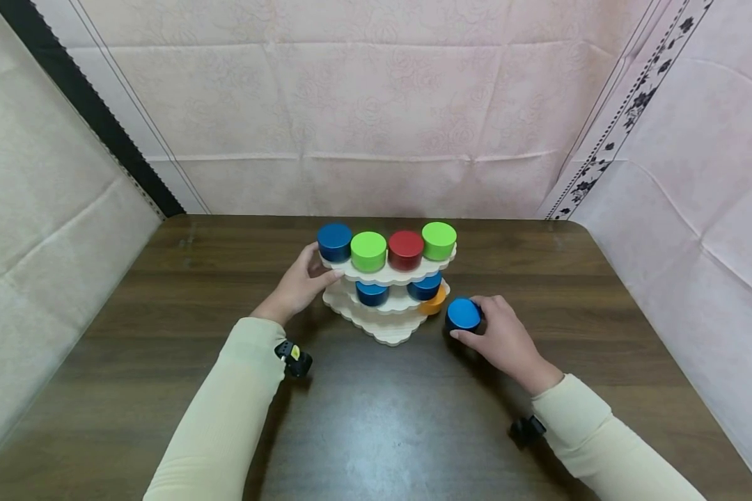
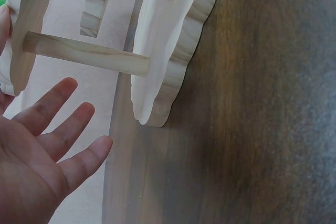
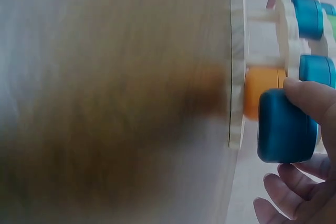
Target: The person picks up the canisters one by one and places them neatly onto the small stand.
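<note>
A three-tiered wooden stand (image 1: 391, 327) with scalloped edges stands on the table. On its top tier sit a blue round tin (image 1: 335, 243), two green tins (image 1: 368, 252) and a red tin (image 1: 405, 251). Lower down are two blue tins (image 1: 372, 294) and an orange tin (image 1: 434, 302), partly hidden. My left hand (image 1: 301, 284) grips the left edge of the top tier; three of its fingers (image 2: 86, 153) spread free below. Just right of the stand, my right hand (image 1: 506, 335) holds another blue tin (image 3: 286, 127) between thumb and fingers, apart from the stand.
The brown wood-grain table (image 1: 363, 431) reaches back to a pale cloth wall (image 1: 376, 111). More pale cloth hangs at the left and right sides. Small black cameras (image 1: 294, 358) are worn on both wrists.
</note>
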`<state>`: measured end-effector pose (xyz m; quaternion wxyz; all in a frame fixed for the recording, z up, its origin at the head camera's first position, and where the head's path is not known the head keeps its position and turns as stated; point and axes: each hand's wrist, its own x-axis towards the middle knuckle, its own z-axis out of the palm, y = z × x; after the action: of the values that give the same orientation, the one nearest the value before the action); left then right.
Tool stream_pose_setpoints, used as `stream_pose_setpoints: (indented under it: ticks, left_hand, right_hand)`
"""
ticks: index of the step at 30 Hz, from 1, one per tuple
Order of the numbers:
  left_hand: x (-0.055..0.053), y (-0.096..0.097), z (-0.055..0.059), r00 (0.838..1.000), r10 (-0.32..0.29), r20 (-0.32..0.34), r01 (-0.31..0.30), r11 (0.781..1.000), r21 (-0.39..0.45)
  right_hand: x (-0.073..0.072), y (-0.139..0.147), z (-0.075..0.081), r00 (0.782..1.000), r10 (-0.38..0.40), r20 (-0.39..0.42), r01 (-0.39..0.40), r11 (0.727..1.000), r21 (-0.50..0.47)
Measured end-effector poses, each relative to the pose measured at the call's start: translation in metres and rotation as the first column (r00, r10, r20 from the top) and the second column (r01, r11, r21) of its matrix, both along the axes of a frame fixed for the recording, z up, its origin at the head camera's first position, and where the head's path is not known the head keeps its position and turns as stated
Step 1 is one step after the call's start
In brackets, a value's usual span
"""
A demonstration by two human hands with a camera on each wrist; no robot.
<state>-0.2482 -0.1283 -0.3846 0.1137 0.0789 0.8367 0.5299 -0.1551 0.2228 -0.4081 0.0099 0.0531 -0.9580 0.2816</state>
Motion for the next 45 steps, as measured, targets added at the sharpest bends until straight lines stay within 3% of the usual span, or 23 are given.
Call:
stream_pose_setpoints:
  ticks: [13, 35, 38, 42, 45]
  left_hand:
    - [0.002, 0.001, 0.002, 1.000, 0.009, -0.001, -0.009, 1.000, -0.016]
    - [0.002, 0.002, 0.002, 1.000, 0.004, -0.003, -0.004, 1.000, 0.007]
    - [0.012, 0.005, 0.017, 1.000, -0.003, 0.017, 0.003, 1.000, 0.008]
    - [0.014, 0.005, 0.021, 0.999, -0.009, 0.037, 0.008, 1.000, 0.023]
    - [0.004, 0.002, 0.005, 1.000, -0.007, 0.015, 0.006, 1.000, 0.029]
  right_hand:
    - [0.009, -0.028, -0.004, 0.999, 0.053, -0.001, -0.053, 0.999, 0.005]
    - [0.006, -0.069, -0.004, 0.995, 0.097, -0.027, -0.095, 0.993, 0.068]
    - [0.005, -0.073, -0.003, 0.995, 0.096, -0.021, -0.094, 0.993, 0.068]
    - [0.005, -0.077, -0.003, 0.996, 0.086, -0.016, -0.085, 0.994, 0.070]
    - [0.004, -0.079, -0.004, 0.997, 0.078, -0.018, -0.077, 0.995, 0.065]
